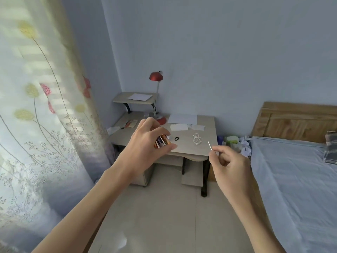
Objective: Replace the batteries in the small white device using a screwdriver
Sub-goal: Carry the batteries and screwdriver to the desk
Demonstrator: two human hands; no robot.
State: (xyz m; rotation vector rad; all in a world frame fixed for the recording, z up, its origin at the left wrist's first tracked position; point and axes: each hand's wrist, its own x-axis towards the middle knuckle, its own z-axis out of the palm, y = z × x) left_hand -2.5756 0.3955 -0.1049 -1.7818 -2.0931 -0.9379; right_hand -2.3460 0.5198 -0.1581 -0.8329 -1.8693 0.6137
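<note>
My left hand [145, 143] is raised in front of the desk [184, 149] and grips a few orange-and-dark batteries [162, 141] between thumb and fingers. A sliver of something white shows at its fingertips; I cannot tell whether it is the small white device. My right hand [231, 163] is held near the desk's front right corner and pinches a thin metal screwdriver shaft [210, 145] that points up and left. Both hands hover in the air, apart from each other.
On the desk lie a small black ring [176, 138], a coiled white cord [197, 139], white papers [182, 119], a red lamp [156, 76] and tools [128, 124] at the far left. A floral curtain [42, 106] hangs left; a bed [295, 179] stands right.
</note>
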